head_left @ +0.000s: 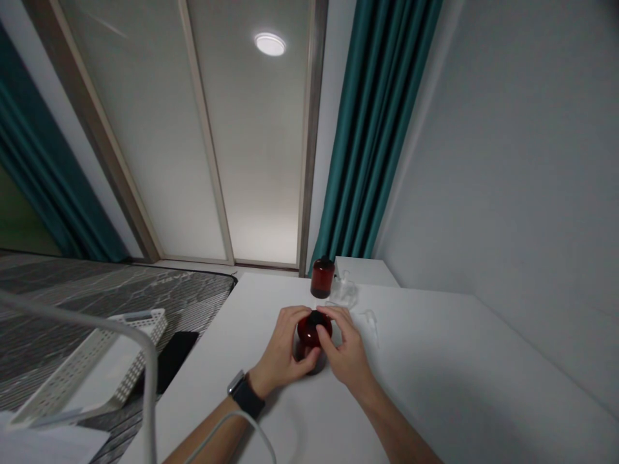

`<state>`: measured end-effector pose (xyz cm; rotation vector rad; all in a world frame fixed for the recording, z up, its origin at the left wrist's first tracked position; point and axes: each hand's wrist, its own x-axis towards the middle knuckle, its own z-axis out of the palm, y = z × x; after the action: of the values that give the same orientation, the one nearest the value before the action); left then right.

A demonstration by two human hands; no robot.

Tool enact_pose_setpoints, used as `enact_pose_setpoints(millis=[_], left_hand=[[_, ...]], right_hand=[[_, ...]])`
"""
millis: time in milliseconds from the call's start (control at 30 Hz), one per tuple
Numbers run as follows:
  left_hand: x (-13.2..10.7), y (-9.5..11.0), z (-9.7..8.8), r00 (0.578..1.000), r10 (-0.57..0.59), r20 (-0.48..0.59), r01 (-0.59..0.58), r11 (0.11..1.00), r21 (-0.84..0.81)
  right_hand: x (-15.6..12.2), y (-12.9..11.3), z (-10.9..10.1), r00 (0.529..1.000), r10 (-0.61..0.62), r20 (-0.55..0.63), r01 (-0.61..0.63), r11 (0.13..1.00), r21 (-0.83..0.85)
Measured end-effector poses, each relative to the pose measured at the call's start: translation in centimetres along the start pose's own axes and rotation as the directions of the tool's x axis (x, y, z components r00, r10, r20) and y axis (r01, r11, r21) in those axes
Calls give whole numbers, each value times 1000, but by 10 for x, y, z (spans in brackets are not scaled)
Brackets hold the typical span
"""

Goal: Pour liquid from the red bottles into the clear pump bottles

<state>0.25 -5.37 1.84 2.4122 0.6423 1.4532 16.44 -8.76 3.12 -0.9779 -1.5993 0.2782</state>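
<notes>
A dark red-brown bottle (313, 331) with a black cap (316, 317) stands on the white table in front of me. My left hand (289, 348) is wrapped round the bottle's left side, thumb across its front. From the right, my right hand (344, 351) closes its thumb and fingers at the cap and shoulder of the same bottle; part of the cap is hidden by the fingers. Farther back stands a second bottle (322, 278) of the same colour, also dark at the top. Crumpled clear plastic (344, 293) lies beside it.
The white table (425, 361) reaches to the wall on the right. At left are a white perforated basket (53, 380), a black flat object (176, 361) and papers (53, 444). A pale cable (151, 399) curves through the near left. Teal curtains (377, 129) hang behind.
</notes>
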Motion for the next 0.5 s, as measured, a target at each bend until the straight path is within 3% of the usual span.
enact_pose_setpoints(millis=[500], left_hand=[[-1, 1, 1, 1000, -14, -20, 13, 1000, -22]], right_hand=[[-3, -3, 3, 998, 36, -41, -37, 999, -4]])
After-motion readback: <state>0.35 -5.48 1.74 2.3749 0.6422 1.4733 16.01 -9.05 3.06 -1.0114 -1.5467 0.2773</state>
